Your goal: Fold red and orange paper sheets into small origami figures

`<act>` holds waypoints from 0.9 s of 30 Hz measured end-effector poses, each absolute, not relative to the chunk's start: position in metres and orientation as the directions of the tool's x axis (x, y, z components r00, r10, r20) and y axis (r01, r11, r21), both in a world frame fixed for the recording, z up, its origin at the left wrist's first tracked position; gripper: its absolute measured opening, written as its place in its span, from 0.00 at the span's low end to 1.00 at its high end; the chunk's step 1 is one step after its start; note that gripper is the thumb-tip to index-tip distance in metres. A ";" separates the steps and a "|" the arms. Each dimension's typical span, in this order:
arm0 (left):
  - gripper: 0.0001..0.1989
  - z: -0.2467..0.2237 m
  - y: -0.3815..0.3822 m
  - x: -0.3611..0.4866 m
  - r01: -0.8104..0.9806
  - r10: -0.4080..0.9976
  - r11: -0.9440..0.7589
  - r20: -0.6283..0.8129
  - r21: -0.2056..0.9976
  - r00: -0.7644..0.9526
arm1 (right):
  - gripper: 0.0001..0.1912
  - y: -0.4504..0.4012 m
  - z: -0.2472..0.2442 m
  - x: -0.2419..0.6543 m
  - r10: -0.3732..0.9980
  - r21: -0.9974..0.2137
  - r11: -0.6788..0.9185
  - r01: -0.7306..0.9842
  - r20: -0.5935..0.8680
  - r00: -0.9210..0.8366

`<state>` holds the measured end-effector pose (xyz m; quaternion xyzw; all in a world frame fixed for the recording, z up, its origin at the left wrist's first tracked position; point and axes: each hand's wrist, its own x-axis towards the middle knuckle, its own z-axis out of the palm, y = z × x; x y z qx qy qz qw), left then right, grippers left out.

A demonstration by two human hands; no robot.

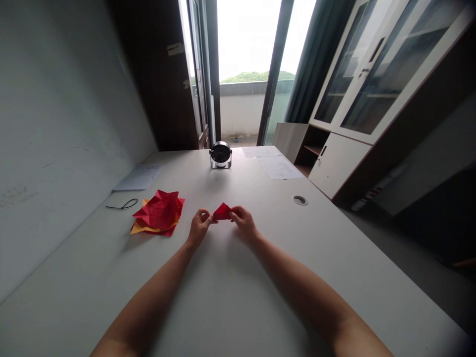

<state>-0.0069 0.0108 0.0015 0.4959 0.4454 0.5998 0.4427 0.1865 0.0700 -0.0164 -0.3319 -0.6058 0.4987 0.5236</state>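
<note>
A small folded piece of red paper (pixel 222 211), roughly triangular with its point upward, is held between my two hands over the white table. My left hand (pixel 201 224) pinches its left corner between thumb and fingers. On the opposite side, my right hand (pixel 243 222) grips the right corner in the same way. Off to the left lies a stack of creased red and yellow paper sheets (pixel 159 213), with pointed corners sticking up. The fingertips cover both ends of the held paper.
Behind my hands a small round fan (pixel 220 154) stands on the white table (pixel 230 297). Paper sheets (pixel 280 167) lie at the back right, more paper (pixel 137 177) at the left wall. A black cable loop (pixel 126 204) and a round cable hole (pixel 299 200) flank the work area.
</note>
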 end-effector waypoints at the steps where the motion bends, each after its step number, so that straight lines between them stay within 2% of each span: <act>1: 0.16 0.002 0.010 -0.006 -0.069 0.975 -0.205 0.198 0.976 -0.098 | 0.16 0.070 -0.016 0.186 0.924 -0.950 0.284 -0.133 0.308 -0.225; 5: 0.24 0.002 0.008 -0.004 0.032 0.983 -0.183 0.183 0.983 -0.020 | 0.19 0.068 -0.016 0.186 0.908 -0.941 0.314 -0.128 0.337 -0.247; 13: 0.14 -0.005 0.009 -0.003 0.169 0.975 -0.218 0.222 0.961 -0.010 | 0.10 0.060 -0.014 0.184 0.864 -0.909 0.403 0.106 0.340 -0.372; 16: 0.14 -0.005 0.008 -0.002 0.163 0.975 -0.210 0.219 0.964 -0.038 | 0.11 0.061 -0.013 0.184 0.870 -0.907 0.397 0.140 0.323 -0.373; 21: 0.21 -0.001 0.005 -0.001 0.115 0.982 -0.180 0.184 0.977 -0.031 | 0.13 0.061 -0.013 0.185 0.866 -0.888 0.409 0.211 0.305 -0.396; 27: 0.13 -0.001 0.004 -0.001 0.230 0.971 -0.209 0.230 0.951 -0.066 | 0.15 0.058 -0.014 0.184 0.843 -0.874 0.428 0.229 0.296 -0.449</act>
